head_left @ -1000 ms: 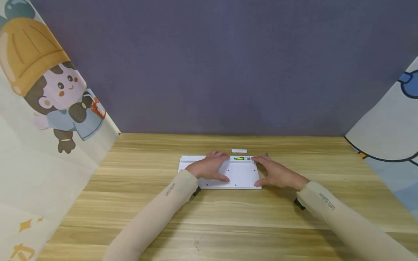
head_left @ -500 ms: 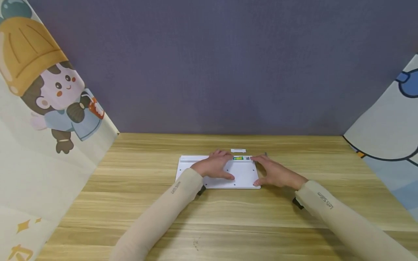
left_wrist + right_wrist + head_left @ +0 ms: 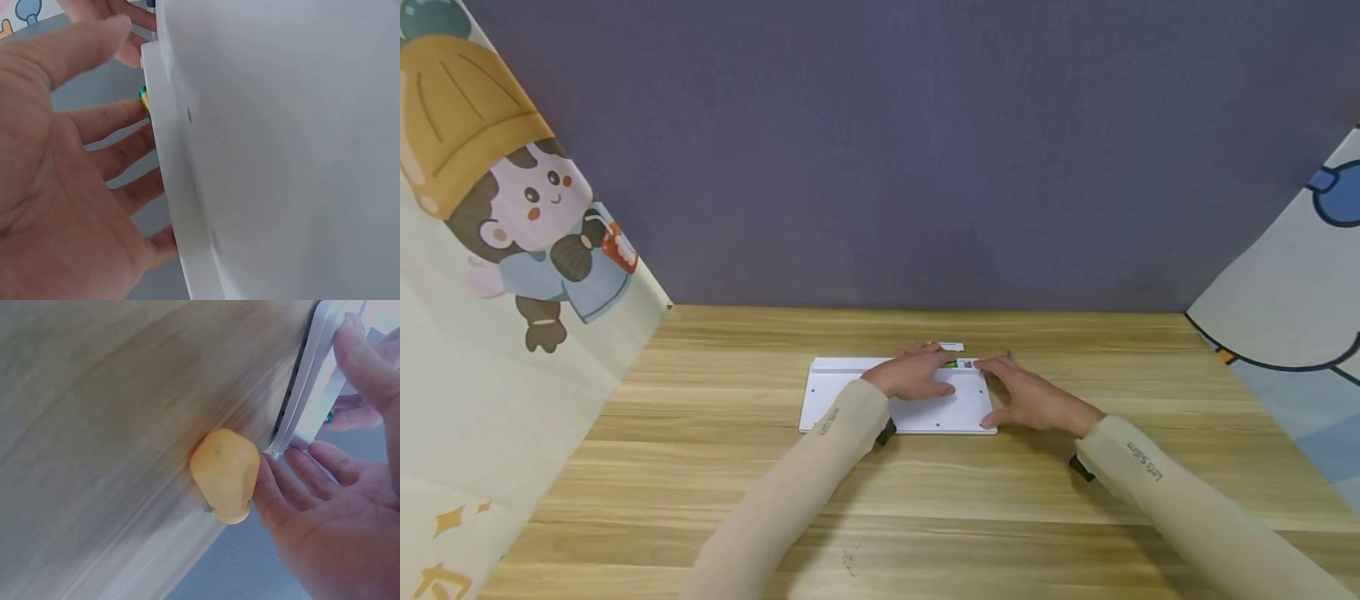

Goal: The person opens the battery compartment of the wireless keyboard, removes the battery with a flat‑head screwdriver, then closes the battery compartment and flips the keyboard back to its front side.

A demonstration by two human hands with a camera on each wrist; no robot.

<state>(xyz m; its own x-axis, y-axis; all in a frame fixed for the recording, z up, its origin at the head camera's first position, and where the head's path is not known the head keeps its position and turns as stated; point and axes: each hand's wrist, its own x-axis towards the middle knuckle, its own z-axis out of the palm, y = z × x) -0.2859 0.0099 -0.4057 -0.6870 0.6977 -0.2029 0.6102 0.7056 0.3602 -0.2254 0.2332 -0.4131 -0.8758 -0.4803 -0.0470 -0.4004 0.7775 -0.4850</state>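
Observation:
A white keyboard [image 3: 850,408] lies face down on the table, its far ridge holding an uncovered battery compartment [image 3: 967,364]. Part of a green and yellow battery [image 3: 951,364] shows inside; my left hand [image 3: 917,372] hides the rest. In the left wrist view the fingers of that hand are extended along the ridge, the index fingertip at the battery [image 3: 145,100] and the thumb raised. My right hand [image 3: 1037,398] holds the keyboard's right end, thumb at the near corner and fingers at the far one. Just behind the keyboard lies a small white battery cover [image 3: 953,347], partly covered by the left hand.
A rounded yellow-orange object [image 3: 225,472] lies on the table beside my right fingers in the right wrist view; its kind is unclear. The wood-grain table [image 3: 737,350] ends at a dark purple-grey panel [image 3: 925,167]. Cartoon-printed walls [image 3: 475,350] flank both sides.
My left hand has slid right along the keyboard's ridge, now covering more of the battery and part of the battery cover. My right hand keeps its place at the keyboard's right end.

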